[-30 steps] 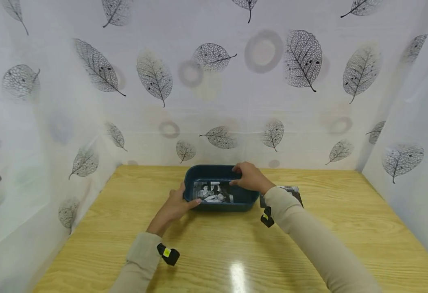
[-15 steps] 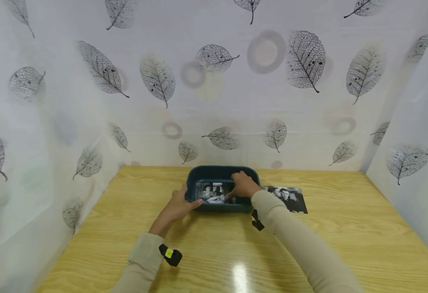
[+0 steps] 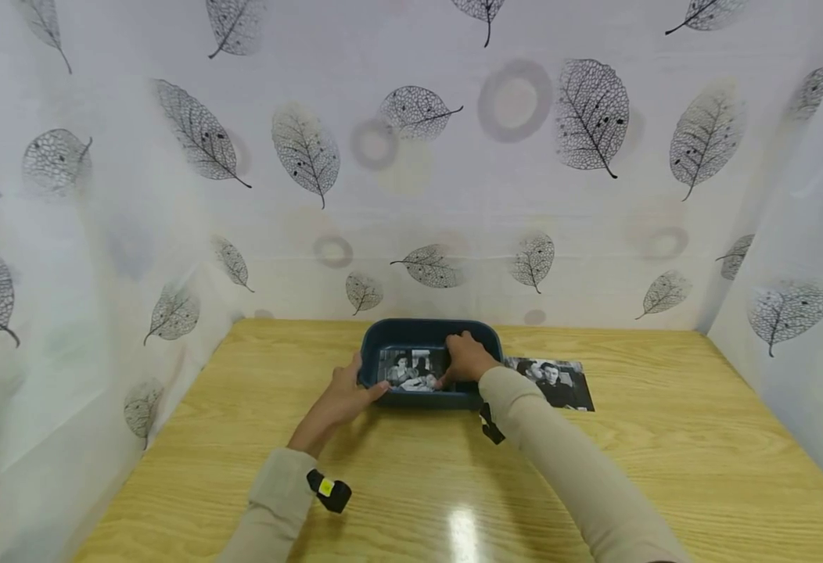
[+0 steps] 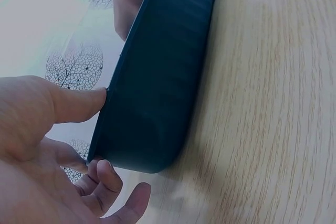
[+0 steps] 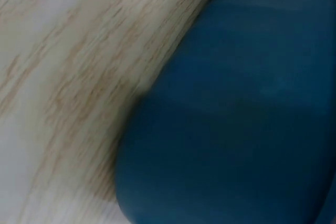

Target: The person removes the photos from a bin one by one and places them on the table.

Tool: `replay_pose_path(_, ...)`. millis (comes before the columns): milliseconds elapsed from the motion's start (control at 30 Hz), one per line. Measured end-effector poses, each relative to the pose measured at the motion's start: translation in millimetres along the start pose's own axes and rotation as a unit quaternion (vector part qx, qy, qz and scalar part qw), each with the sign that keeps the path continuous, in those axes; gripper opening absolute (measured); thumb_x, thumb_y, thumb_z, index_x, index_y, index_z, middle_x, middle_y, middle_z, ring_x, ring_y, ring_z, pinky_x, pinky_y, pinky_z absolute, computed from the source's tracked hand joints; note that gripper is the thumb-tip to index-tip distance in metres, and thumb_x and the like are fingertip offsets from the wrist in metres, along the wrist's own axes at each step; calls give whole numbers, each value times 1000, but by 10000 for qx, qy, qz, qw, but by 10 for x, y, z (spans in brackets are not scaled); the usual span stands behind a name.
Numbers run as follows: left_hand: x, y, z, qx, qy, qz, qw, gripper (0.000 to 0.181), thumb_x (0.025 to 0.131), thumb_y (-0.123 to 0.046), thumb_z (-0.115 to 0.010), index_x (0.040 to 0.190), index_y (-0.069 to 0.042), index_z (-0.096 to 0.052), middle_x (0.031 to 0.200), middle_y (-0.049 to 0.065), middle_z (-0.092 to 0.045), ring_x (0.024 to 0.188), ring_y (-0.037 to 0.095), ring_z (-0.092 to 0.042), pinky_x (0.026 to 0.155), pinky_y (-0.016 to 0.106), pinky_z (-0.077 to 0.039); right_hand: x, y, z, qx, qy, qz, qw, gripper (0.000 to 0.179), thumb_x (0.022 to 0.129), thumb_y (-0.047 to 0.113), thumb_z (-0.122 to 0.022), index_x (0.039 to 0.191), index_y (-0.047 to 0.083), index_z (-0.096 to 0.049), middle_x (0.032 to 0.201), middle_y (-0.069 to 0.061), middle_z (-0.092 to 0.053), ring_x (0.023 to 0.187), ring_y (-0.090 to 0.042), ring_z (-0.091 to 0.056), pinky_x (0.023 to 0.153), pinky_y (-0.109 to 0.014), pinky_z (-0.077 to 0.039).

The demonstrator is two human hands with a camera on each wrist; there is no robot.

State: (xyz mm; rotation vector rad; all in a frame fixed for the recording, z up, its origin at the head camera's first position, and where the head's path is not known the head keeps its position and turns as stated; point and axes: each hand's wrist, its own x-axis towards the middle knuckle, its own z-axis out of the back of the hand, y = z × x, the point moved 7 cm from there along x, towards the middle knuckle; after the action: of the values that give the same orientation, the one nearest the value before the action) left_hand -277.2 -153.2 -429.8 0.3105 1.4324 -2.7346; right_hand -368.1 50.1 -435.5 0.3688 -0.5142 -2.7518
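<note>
The left hand [image 3: 341, 395] pinches the tray [image 3: 425, 400] at its near left corner, thumb on the rim, while the right hand [image 3: 469, 360] reaches down inside over the right half, thumb and fingers apart; the thumb is at the edge of a photo [image 3: 403, 371], but I can't tell whether it pinches it. Nearest me are two beige sleeves, the left sleeve [image 3: 271, 489] and the right sleeve [image 3: 569, 446], with a small black camera at each wrist, the left one [image 3: 329, 491] marked yellow. Between the arms, a streak of glare [image 3: 463, 532] shines on the wood-grain table [image 3: 397, 469]. Farther off stands the tray, dark blue, rounded at the corners, upright near the table's back edge. The black-and-white photo lies picture up on its floor, toward the left. Just right of the tray, on the table, lies a second photo [image 3: 559, 385], also black and white, showing two people. Behind everything hangs a pale sheet [image 3: 440, 188] printed with dark leaf skeletons and grey rings, wrapping both sides.
</note>
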Motion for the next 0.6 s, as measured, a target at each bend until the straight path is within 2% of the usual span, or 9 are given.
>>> replay_pose_path(100,-5,-7,-1,-37,15,-23,10000,86,101,-25,-62,160,3,-6,161,38,-3,148,54,-9,116,66,-18,17,-14,13,133,-208,7,9997,75,69,31,-96,124,-1,-56,126,-25,-52,112,-42,-56,93,-54,-49)
replay_pose_path(267,-1,-9,-11,-57,29,-27,10000,86,102,-25,-62,161,3,-6,161,38,-3,148,53,-9,116,65,-18,43,-34,52,275,-496,2,9984,75,69,27,-96,125,-2,-54,121,-24,-56,111,-43,-58,91,-54,-51)
replay_pose_path(500,-3,4,-17,-87,23,39,10000,85,102,-24,-62,161,2,-6,161,37,-7,148,52,-13,116,64,-18,33,-59,102,588,-749,-205,9953,53,75,17,-92,113,2,-57,107,-19,-65,96,-36,-65,83,-49,-54)
replay_pose_path(600,-9,3,-16,-54,16,53,10000,85,102,-24,-62,161,2,-6,161,37,-7,148,52,-13,116,64,-19,15,-58,124,676,-876,-142,9938,45,79,14,-88,110,2,-58,104,-18,-66,90,-34,-65,78,-47,-54)
